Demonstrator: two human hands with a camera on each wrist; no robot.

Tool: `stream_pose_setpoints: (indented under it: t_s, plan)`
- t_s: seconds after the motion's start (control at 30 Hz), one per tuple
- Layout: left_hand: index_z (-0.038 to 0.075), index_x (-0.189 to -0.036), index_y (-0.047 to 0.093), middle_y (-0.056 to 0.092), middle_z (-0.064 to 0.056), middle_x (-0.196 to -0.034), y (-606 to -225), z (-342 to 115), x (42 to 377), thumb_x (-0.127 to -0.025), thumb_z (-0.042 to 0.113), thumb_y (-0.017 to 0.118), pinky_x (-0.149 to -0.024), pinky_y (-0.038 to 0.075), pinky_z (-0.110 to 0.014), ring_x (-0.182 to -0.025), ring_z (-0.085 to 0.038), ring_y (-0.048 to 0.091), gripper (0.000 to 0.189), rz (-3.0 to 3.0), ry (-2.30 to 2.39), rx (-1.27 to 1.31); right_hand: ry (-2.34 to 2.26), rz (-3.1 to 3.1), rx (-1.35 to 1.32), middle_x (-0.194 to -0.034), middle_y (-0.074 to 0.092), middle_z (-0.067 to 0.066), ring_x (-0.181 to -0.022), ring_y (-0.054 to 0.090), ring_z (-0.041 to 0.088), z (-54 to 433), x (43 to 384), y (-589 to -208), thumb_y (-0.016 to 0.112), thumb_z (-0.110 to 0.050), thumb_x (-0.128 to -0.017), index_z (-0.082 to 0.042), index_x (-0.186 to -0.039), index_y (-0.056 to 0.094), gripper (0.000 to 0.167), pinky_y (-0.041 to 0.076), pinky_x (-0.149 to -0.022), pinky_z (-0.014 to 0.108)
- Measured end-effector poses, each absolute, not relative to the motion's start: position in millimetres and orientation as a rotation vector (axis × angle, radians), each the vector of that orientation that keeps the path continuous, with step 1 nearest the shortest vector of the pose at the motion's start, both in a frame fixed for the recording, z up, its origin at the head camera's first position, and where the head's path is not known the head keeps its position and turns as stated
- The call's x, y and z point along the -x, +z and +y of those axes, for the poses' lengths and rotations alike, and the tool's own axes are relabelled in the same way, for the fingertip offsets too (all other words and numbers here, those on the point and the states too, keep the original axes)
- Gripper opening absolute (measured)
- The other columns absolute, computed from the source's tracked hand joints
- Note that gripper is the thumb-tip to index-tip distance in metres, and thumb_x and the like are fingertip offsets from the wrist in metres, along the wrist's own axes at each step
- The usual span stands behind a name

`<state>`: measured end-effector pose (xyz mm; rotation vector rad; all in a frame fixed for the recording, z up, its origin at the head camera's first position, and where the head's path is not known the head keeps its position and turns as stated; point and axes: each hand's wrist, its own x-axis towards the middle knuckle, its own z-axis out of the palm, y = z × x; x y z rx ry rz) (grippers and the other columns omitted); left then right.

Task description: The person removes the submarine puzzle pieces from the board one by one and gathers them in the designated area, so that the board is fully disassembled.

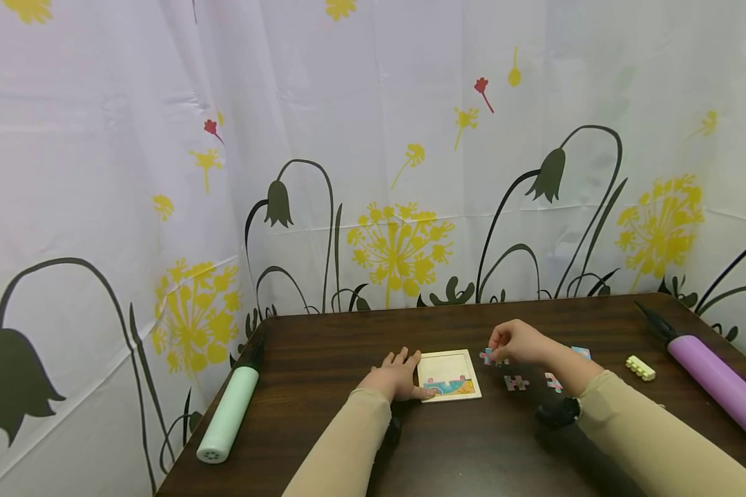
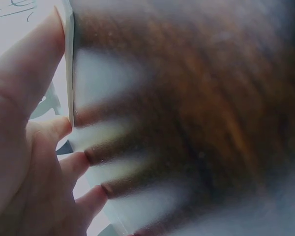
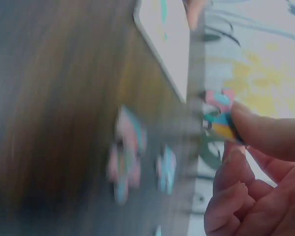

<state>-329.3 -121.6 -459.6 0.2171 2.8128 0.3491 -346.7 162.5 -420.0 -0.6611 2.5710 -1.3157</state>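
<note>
A shallow wooden puzzle tray point(image 1: 443, 364) lies on the dark table, with coloured pieces fitted along its near side. My left hand point(image 1: 395, 376) rests at its left edge, fingers spread on the tabletop and thumb on the tray's near left corner. In the left wrist view, the thumb point(image 2: 32, 61) lies against the rim. Right of the tray, my right hand point(image 1: 521, 343) pinches a jigsaw piece point(image 3: 221, 117) in pink, blue and yellow between thumb and fingers. Below that hand are loose jigsaw pieces point(image 1: 517, 383), blurred in the right wrist view.
Further right are another piece point(image 1: 553, 382), a blue piece point(image 1: 581, 353) partly behind the forearm, and a pale yellow studded block point(image 1: 640, 368). A purple tube point(image 1: 718, 383) with a black nozzle lies at the right, a mint green one point(image 1: 230, 414) at the left. Behind hangs a flowered curtain point(image 1: 360, 103).
</note>
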Motion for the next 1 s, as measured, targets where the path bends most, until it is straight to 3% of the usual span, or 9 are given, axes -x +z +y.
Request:
stream_pose_setpoints:
  t_s: [0.3,0.57,0.7,1.0]
  plan:
    - [0.018,-0.156,0.032,0.023,-0.010,-0.161,-431.4,-117.7,309.9,-0.085,0.053,0.073,-0.110,0.021,-0.063,-0.146,-0.036,0.020,0.090,2.800,0.377,-0.238,-1.344,2.567,0.509,-0.069,0.058,0.003,-0.057,0.048,0.016,242.5,341.8,-413.7,0.077,-0.011,-0.085,0.000,-0.089,0.062,0.018,0.041,-0.050,0.029]
    - [0.019,-0.157,0.031,0.023,-0.011,-0.161,-442.2,-119.4,316.0,-0.084,0.055,0.072,-0.110,0.021,-0.064,-0.146,-0.037,0.019,0.091,2.804,0.358,-0.242,-1.363,2.523,0.401,-0.067,0.052,0.000,-0.055,0.045,0.012,294.3,322.8,-430.2,0.070,-0.004,-0.089,0.005,-0.087,0.064,0.011,0.040,-0.051,0.027]
    - [0.021,-0.158,0.029,0.021,-0.009,-0.162,-445.2,-120.6,318.3,-0.083,0.058,0.072,-0.110,0.020,-0.064,-0.147,-0.036,0.018,0.093,2.804,0.357,-0.236,-1.344,2.535,0.408,-0.068,0.053,0.000,-0.055,0.045,0.010,308.8,315.0,-437.2,0.068,-0.001,-0.089,0.009,-0.087,0.063,0.012,0.041,-0.052,0.026]
    - [0.020,-0.158,0.028,0.020,-0.010,-0.162,-443.4,-119.9,317.7,-0.084,0.056,0.072,-0.111,0.018,-0.063,-0.147,-0.036,0.017,0.092,2.793,0.366,-0.234,-1.264,2.701,0.430,-0.073,0.062,0.002,-0.060,0.049,0.011,315.1,312.6,-442.6,0.071,-0.002,-0.085,0.007,-0.087,0.066,0.010,0.042,-0.054,0.027]
